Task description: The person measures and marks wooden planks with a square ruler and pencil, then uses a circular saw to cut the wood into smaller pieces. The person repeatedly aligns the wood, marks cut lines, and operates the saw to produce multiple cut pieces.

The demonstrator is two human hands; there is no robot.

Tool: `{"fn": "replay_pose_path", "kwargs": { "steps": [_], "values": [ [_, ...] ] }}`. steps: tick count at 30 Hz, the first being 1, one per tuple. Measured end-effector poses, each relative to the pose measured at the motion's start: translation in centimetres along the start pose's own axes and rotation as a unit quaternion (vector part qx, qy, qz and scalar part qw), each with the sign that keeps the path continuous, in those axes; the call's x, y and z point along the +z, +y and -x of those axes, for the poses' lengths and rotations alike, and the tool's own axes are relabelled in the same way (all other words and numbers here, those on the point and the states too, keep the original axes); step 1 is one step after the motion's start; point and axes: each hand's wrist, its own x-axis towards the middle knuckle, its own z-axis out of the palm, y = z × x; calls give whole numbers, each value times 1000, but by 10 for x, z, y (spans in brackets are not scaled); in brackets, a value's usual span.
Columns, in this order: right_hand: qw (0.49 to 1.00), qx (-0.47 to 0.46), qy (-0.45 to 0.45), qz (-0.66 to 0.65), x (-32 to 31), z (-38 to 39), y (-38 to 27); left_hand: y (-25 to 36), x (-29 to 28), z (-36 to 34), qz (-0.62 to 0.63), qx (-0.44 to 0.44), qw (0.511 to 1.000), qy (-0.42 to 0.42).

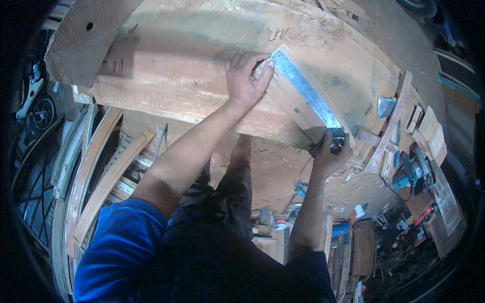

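a red-and-white tub [279,221] sits near, its contents too small to tell. beyond, the person's right grip [331,155] clasps a tape measure [309,93], drawn out along a wooden board [290,104] on the tabletop [177,65]; the left grip [246,81] pinches its far end.

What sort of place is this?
Probably a woodworking shop: a tape measure stretched along a wooden board, long timber pieces at left, and a teal power tool at right.
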Motion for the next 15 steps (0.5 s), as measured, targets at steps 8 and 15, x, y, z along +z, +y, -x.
{"fn": "replay_pose_path", "kwargs": {
  "steps": [8, 15],
  "values": [
    [1000, -14, 0, 19, -2, -2, -3, 4, 1, -1, -17, 21, 1000, -6],
    [865, -19, 11, -501, -130, -49, -145, -4, 3, 2, 7, -3, 1000, -23]
  ]
}}
